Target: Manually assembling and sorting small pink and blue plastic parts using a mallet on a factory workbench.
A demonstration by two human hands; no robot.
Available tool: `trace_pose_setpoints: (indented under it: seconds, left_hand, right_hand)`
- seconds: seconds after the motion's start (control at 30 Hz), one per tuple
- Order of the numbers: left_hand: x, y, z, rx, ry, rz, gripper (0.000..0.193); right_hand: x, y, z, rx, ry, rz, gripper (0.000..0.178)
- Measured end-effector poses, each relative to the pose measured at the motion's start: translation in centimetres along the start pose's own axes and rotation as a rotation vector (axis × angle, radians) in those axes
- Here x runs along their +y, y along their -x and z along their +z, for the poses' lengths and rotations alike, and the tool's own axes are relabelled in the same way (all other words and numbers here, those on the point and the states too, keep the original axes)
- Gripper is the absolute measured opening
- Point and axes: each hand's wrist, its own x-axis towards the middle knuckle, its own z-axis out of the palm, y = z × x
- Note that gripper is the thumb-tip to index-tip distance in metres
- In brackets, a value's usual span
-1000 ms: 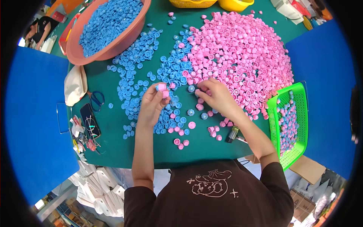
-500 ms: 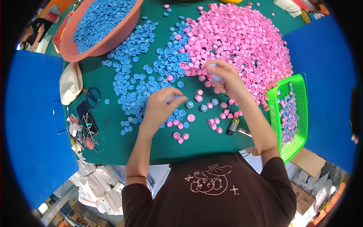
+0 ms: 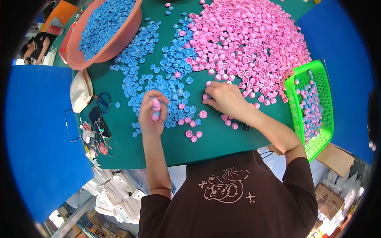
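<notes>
My left hand (image 3: 151,119) is turned palm up with its fingers curled around small pink plastic cups (image 3: 156,105), and a bit of blue shows between them. It hovers over the near end of the blue caps (image 3: 174,85). Palm down on the green table, my right hand (image 3: 228,99) has thumb and forefinger closed about a small pink-and-blue piece (image 3: 205,96), partly hidden by the fingers. Beyond this hand spreads a large heap of pink cups (image 3: 246,43). Several loose pink cups (image 3: 193,135) lie between my forearms.
An orange-pink basin (image 3: 137,23) full of blue caps stands far left. At right is a green basket (image 3: 323,135) with joined pink-and-blue pieces. Blue-handled scissors (image 3: 104,102), a phone (image 3: 97,119), glasses and a white pouch (image 3: 80,91) lie left. Another person (image 3: 39,45) sits far left.
My left hand has moved left and turned palm up, now with pink cups in it. My right hand has come down and nearer, onto the table among loose pieces.
</notes>
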Motion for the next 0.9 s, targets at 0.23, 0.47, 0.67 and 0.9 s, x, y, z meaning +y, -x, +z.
trace_pose_setpoints:
  seconds: [0.23,0.47,0.67,0.9]
  left_hand:
    - [-1.2,-1.5,0.2,-0.147,-1.368,0.583,0.012]
    - [-1.0,-2.8,0.3,-0.318,-1.794,0.494,0.022]
    - [-0.2,-4.4,0.8,-0.366,-1.601,0.687,0.020]
    - [0.0,-0.8,-4.9,-0.295,0.463,-0.104,0.031]
  right_hand:
    - [1.9,0.7,-5.5,0.016,-1.892,0.312,0.020]
    - [5.1,13.5,-12.6,0.890,-1.298,0.469,0.030]
    - [9.6,20.0,-12.5,0.570,0.552,0.530,0.035]
    - [0.9,10.9,-7.2,0.504,-0.370,0.431,0.017]
